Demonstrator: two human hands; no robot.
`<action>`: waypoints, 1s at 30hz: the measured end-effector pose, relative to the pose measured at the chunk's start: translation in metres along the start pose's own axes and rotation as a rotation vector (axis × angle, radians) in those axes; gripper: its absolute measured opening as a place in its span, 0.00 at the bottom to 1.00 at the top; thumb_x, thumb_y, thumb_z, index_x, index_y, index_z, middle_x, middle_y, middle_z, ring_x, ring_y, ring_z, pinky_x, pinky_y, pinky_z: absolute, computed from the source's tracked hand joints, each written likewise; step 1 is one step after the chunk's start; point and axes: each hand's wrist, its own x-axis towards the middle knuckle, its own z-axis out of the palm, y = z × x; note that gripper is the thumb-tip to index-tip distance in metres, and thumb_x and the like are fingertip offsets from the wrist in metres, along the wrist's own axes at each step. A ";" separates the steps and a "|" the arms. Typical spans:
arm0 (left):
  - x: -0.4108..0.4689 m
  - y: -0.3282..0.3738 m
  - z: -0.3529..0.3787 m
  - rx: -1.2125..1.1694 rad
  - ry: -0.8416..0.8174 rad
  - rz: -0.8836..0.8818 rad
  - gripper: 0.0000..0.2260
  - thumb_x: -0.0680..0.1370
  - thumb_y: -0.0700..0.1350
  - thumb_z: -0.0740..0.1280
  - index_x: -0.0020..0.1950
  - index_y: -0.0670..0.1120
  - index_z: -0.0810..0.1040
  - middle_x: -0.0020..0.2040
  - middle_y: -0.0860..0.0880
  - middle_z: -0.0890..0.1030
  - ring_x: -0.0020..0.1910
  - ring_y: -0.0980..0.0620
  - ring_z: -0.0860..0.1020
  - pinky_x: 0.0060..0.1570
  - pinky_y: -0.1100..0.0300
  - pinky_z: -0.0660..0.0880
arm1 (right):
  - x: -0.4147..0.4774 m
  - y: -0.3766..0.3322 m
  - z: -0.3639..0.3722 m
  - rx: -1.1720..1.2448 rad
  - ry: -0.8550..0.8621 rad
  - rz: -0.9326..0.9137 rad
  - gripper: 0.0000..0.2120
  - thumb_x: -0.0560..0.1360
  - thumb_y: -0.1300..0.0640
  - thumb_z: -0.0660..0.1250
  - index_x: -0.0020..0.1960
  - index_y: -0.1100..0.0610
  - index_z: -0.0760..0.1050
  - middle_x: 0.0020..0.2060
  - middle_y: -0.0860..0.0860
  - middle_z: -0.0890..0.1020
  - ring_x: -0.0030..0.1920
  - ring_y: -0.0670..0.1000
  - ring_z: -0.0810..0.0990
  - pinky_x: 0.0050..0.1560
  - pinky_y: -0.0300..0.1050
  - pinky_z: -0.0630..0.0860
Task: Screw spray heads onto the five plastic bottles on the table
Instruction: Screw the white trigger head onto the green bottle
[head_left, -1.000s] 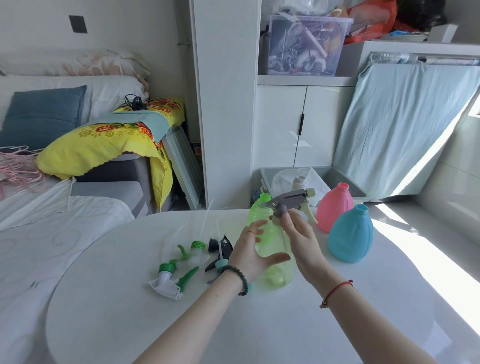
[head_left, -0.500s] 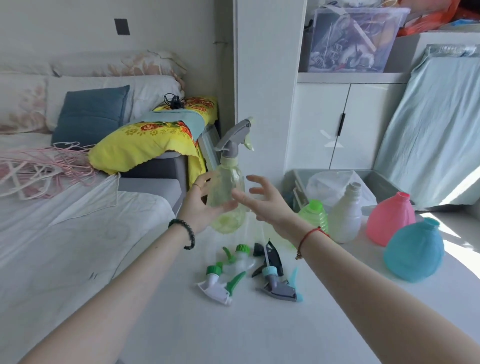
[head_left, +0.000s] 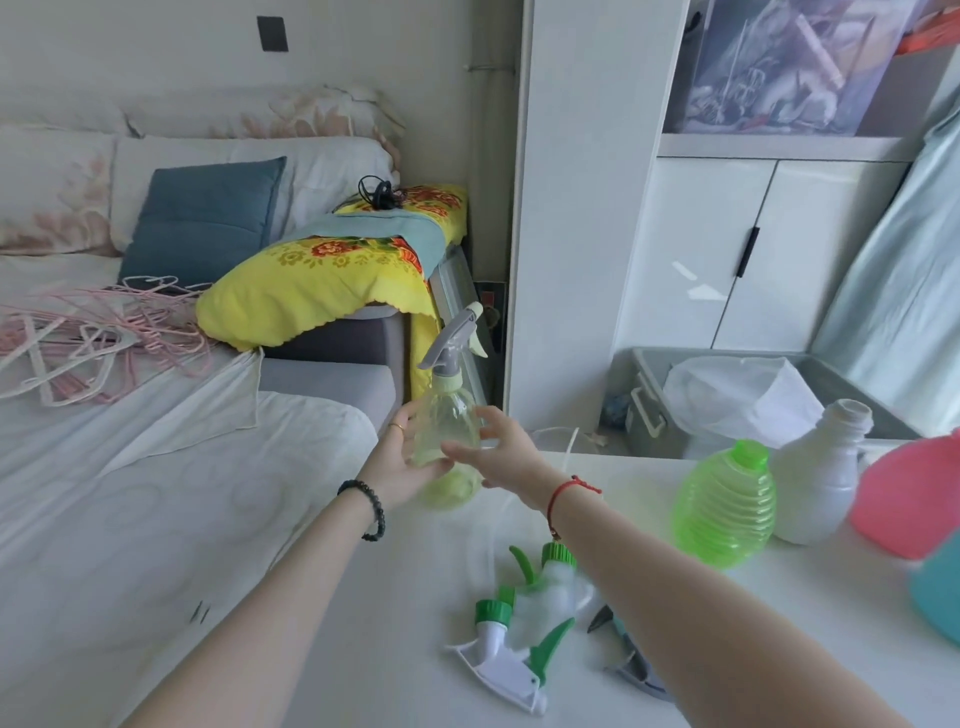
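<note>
On the white worktop (head_left: 779, 649) four bottles have bare necks: pink bottle (head_left: 914, 499), white bottle (head_left: 821, 483), ribbed green bottle (head_left: 724, 512), and a teal one at the frame edge. The pale yellow-green bottle (head_left: 447, 431) already carries its grey spray head (head_left: 452, 338), so I judge one of five done. Left hand (head_left: 402, 467) wraps it at the worktop's far left; right hand (head_left: 498, 452) spreads open beside it. Loose spray heads (head_left: 519, 639) wait nearer.

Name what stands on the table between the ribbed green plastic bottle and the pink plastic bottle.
The head view shows a white plastic bottle, uncapped, between the ribbed green bottle and the pink bottle.
</note>
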 end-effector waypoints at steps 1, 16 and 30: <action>0.002 -0.006 0.000 0.003 0.004 -0.006 0.30 0.68 0.41 0.73 0.59 0.65 0.62 0.57 0.60 0.71 0.64 0.53 0.68 0.62 0.59 0.68 | 0.002 0.003 0.001 0.006 0.007 0.002 0.31 0.69 0.47 0.71 0.67 0.49 0.63 0.61 0.52 0.73 0.58 0.53 0.74 0.59 0.54 0.75; -0.064 0.063 0.026 -0.068 0.230 0.287 0.21 0.69 0.40 0.72 0.54 0.60 0.72 0.52 0.55 0.77 0.49 0.61 0.76 0.52 0.61 0.72 | -0.106 0.049 -0.104 0.053 0.633 -0.453 0.18 0.69 0.61 0.71 0.54 0.47 0.72 0.46 0.43 0.77 0.47 0.42 0.77 0.50 0.40 0.77; -0.062 0.074 0.186 -0.032 -0.245 0.088 0.15 0.73 0.48 0.68 0.54 0.63 0.68 0.57 0.55 0.74 0.60 0.54 0.73 0.63 0.56 0.68 | -0.112 0.130 -0.170 -0.155 0.513 -0.069 0.42 0.60 0.52 0.78 0.67 0.50 0.60 0.62 0.51 0.73 0.61 0.51 0.72 0.57 0.41 0.66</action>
